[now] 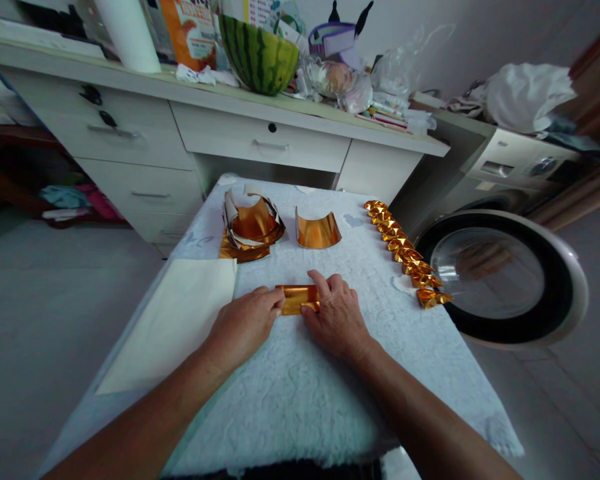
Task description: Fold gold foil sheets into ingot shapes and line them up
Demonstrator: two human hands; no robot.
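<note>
A small sheet of gold foil paper [293, 300], partly folded over into a strip, lies flat on the cloth-covered table in front of me. My left hand [247, 323] pinches its left end between thumb and fingers. At the right end, my right hand [336, 312] grips the foil, thumb on the near edge and fingers on the far edge. Just beyond the hands stands a single curled gold sheet [319, 232]. Left of that is a loose stack of curled gold foil sheets [253, 223]. A row of folded gold foil pieces [404, 253] runs along the table's right side.
A cream paper sheet [180, 313] lies on the table's left part. Behind stands a white desk [260, 137] with drawers, bearing a cut watermelon [260, 57], an orange bag [193, 33] and plastic bags. The open washing machine door [563, 280] is close to the table's right edge.
</note>
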